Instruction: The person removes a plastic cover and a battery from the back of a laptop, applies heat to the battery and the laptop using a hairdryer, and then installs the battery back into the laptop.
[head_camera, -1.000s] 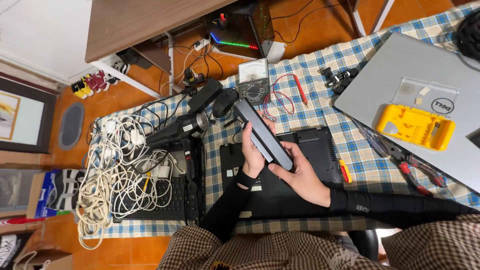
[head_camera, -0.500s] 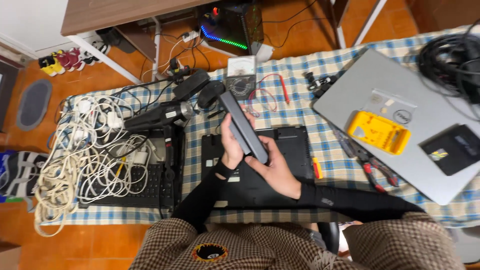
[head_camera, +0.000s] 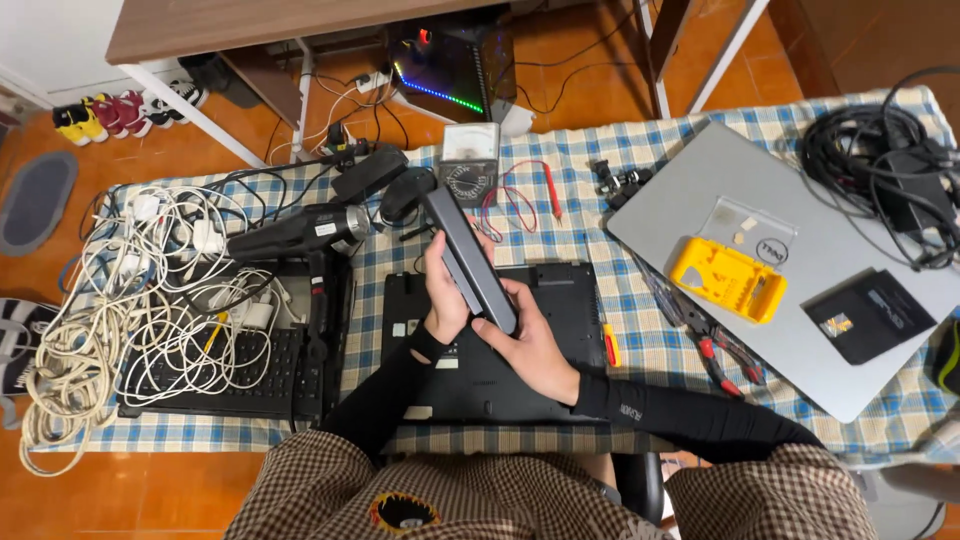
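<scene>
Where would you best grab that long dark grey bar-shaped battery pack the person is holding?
Across its narrow width near the middle, coming from the long sides. The long dark grey bar-shaped battery pack is slim and tilted, and the left hand and right hand already wrap its lower half that way.

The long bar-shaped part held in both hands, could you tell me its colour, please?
Dark grey, seen in the head view: the laptop battery.

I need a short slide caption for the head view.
Both hands, left and right, hold a long grey battery above an upturned black laptop on a checked tablecloth.
</scene>
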